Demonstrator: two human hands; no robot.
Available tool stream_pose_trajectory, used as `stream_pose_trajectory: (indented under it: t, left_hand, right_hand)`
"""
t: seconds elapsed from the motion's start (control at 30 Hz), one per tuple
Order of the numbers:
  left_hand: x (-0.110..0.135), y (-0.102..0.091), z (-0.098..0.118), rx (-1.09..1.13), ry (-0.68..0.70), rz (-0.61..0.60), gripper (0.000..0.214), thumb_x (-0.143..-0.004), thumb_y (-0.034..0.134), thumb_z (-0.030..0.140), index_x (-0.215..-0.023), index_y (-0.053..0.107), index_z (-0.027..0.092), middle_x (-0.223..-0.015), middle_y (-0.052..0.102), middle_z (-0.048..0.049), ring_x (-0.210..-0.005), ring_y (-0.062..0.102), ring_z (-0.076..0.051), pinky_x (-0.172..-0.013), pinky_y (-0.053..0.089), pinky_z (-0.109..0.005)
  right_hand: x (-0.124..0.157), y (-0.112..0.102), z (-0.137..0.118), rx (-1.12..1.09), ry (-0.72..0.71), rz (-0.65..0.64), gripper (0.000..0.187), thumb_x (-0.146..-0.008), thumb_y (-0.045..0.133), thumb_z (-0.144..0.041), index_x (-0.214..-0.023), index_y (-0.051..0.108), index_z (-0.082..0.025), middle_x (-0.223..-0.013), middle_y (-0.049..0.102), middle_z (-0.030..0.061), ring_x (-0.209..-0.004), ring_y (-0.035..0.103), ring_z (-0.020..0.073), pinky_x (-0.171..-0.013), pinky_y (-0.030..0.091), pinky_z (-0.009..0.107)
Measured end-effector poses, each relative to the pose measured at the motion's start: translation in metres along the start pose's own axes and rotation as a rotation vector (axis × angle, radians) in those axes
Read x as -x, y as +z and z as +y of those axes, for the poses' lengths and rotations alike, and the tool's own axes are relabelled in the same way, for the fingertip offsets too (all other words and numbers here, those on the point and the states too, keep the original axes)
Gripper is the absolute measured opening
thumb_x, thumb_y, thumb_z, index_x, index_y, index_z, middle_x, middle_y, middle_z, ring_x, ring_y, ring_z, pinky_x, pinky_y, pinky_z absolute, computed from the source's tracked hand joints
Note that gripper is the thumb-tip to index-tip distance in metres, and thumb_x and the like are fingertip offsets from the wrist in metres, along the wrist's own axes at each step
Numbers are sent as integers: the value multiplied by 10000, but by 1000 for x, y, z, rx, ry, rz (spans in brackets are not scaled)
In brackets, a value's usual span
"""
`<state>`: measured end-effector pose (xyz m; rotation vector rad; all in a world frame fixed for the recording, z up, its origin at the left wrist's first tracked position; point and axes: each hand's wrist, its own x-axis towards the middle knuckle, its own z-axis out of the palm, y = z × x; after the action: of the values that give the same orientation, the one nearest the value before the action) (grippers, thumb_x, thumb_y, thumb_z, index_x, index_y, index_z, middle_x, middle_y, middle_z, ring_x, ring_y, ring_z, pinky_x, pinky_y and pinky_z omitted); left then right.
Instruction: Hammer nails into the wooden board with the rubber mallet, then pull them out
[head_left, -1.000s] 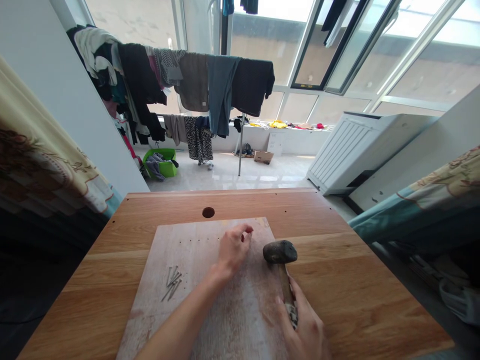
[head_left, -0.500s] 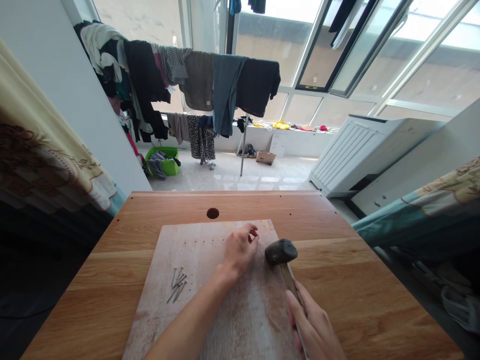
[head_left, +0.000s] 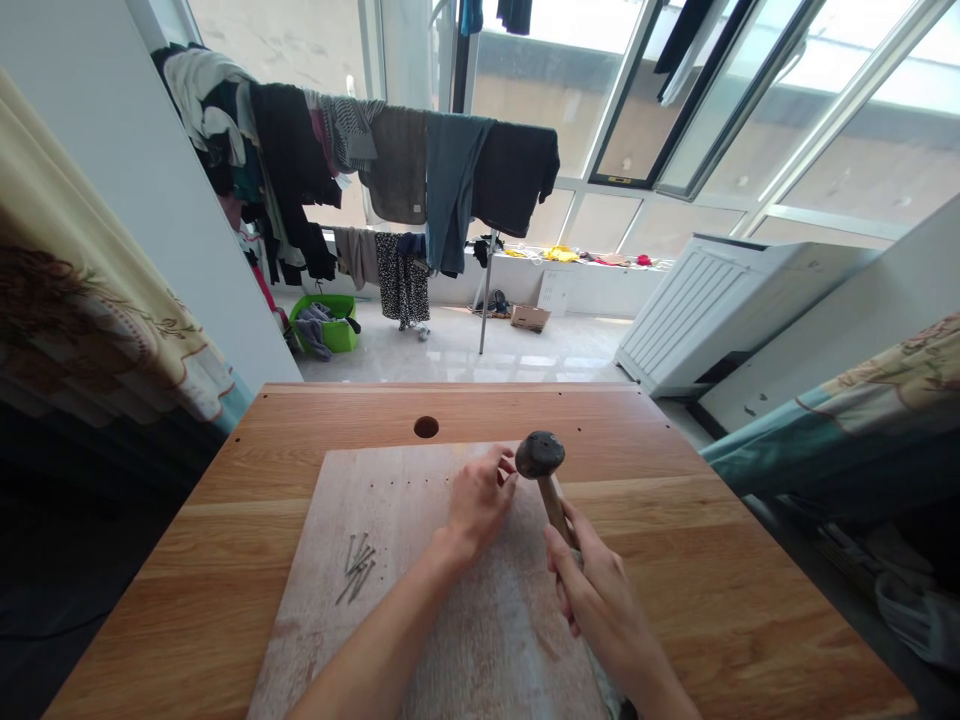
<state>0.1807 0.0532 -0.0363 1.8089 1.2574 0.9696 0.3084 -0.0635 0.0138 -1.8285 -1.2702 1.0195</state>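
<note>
My right hand (head_left: pixel 596 590) is wrapped round the wooden handle of a hammer (head_left: pixel 541 463). Its dark head is raised just right of my left fingertips. My left hand (head_left: pixel 478 497) rests on a pale worn board (head_left: pixel 390 600), thumb and fingers pinched together near the far edge; what they pinch is too small to see. A row of small nail heads or holes (head_left: pixel 409 483) runs along the board's far part. Several loose nails (head_left: pixel 357 568) lie in a heap on the board's left side.
The board lies on a wooden table (head_left: pixel 712 560) with a round hole (head_left: pixel 426 427) near its far edge. Beyond it are a clothes rack hung with garments (head_left: pixel 390 170), a green basket (head_left: pixel 326 322), a white cabinet (head_left: pixel 720 300), and curtains (head_left: pixel 90 310) on both sides.
My right hand has lifted the hammer and swung it left, so its head now sits beside my left fingertips. My left hand has stayed in place, pinched.
</note>
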Motion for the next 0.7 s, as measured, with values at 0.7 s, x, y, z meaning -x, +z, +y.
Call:
stream_pose_trajectory:
  t: [0.7]
  left_hand:
    - [0,2,-1,-14,-14,6,229,-877,613,171,-1082,671,255,-930,791,4,-718,694,-149,-718,509,-271]
  right_hand:
    - [1,-4,-1,-242,30,-111,859,-901,550,-474,-1606,247,-86,-429,417,-133,-330,385,109,-332,361,183]
